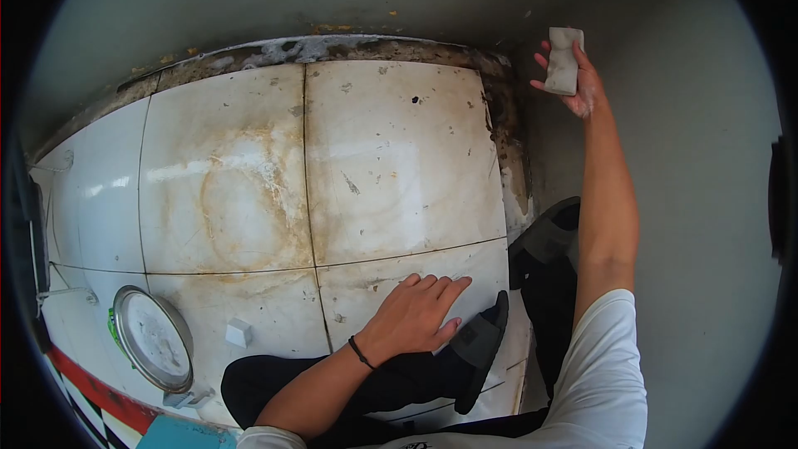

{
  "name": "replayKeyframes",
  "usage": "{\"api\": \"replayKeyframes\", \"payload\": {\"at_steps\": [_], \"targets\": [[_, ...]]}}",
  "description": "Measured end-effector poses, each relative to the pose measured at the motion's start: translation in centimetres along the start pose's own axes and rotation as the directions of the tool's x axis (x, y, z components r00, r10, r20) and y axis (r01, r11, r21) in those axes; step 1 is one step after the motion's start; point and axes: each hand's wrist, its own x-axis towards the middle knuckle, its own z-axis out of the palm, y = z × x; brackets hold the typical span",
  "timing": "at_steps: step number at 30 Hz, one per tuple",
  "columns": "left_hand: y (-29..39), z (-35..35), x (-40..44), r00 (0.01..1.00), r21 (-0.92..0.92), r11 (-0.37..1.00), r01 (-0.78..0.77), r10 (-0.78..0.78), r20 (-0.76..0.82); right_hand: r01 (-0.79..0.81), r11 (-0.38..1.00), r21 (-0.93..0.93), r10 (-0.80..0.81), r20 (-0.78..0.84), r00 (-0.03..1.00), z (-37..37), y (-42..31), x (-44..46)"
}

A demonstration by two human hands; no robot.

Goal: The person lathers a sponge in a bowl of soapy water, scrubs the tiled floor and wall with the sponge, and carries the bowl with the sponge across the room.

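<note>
My right hand (588, 87) is raised at the upper right in front of the grey wall. It grips a pale grey rectangular pad (564, 66) with an uneven surface, the thumb over it and the fingers behind. White residue shows on the wrist. My left hand (416, 316), with a black cord on its wrist, is over my bent leg. Its fingers are stretched out and hold nothing. Stained white floor tiles (399, 175) lie ahead of it.
A round metal basin (183, 337) with whitish contents stands at lower left, a green item at its edge. Near it lies a small white block (238, 333). The grey wall (690, 183) rises at right; dirty, crumbling edges (307, 50) run along the wall's foot. My shoes (482, 341) are on the floor.
</note>
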Motion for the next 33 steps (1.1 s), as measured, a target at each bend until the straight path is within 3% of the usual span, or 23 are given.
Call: {"api": "replayKeyframes", "payload": {"at_steps": [2, 5, 6, 8, 14, 17, 20, 26, 29, 32, 33], "targets": [[-0.1, -0.3, 0.1, 0.998, 0.002, 1.000, 0.029, -0.029, 0.053, 0.052, 0.998, -0.029, -0.051, 0.037, 0.998, -1.7, 0.6, 1.5], [-0.7, -0.3, 0.2, 0.986, 0.013, 0.995, 0.095, -0.095, 0.137, 0.053, 0.987, 0.151, -0.059, 0.035, 0.998, -3.9, 0.9, 3.2], [-0.9, -0.3, 0.3, 0.987, 0.009, 0.995, 0.099, -0.099, 0.128, 0.063, 0.989, 0.134, -0.057, -0.049, 0.997, -4.5, 1.2, 4.0], [-1.3, -0.1, 0.3, 0.988, -0.002, 0.994, 0.108, -0.108, 0.113, 0.073, 0.993, 0.097, -0.050, -0.217, 0.975, -4.6, 1.4, 5.1], [-2.0, 0.1, 0.9, 0.956, -0.098, 0.967, 0.235, -0.213, 0.200, 0.066, 0.990, -0.122, -0.113, -0.431, 0.895, -4.0, 2.9, 8.5], [-2.2, 0.6, 0.8, 0.955, -0.093, 0.969, 0.230, -0.206, 0.213, -0.009, 0.958, -0.287, -0.130, -0.464, 0.876, -3.5, 2.3, 8.9], [-2.1, 0.6, 0.8, 0.955, -0.106, 0.968, 0.228, -0.202, 0.216, -0.030, 0.902, -0.430, -0.171, -0.421, 0.891, -2.9, 1.1, 9.0], [-1.9, 0.7, 0.8, 0.956, -0.060, 0.969, 0.238, -0.223, 0.192, 0.268, 0.884, -0.382, -0.388, -0.285, 0.876, -2.6, -5.7, 10.6], [-1.7, 0.3, 0.9, 0.973, -0.023, 0.982, 0.189, -0.184, 0.143, 0.344, 0.881, -0.326, -0.383, -0.064, 0.921, -7.7, -12.2, 14.4], [-1.6, 0.7, 0.7, 0.996, 0.017, 0.997, 0.072, -0.072, 0.046, 0.156, 0.582, -0.798, -0.531, -0.228, 0.816, -5.9, -6.0, 10.7], [-0.9, 0.4, 0.8, 0.999, 0.038, 0.999, 0.010, -0.012, 0.046, -0.001, 0.618, -0.786, -0.394, -0.311, 0.865, -5.6, -3.2, 9.4]]}}
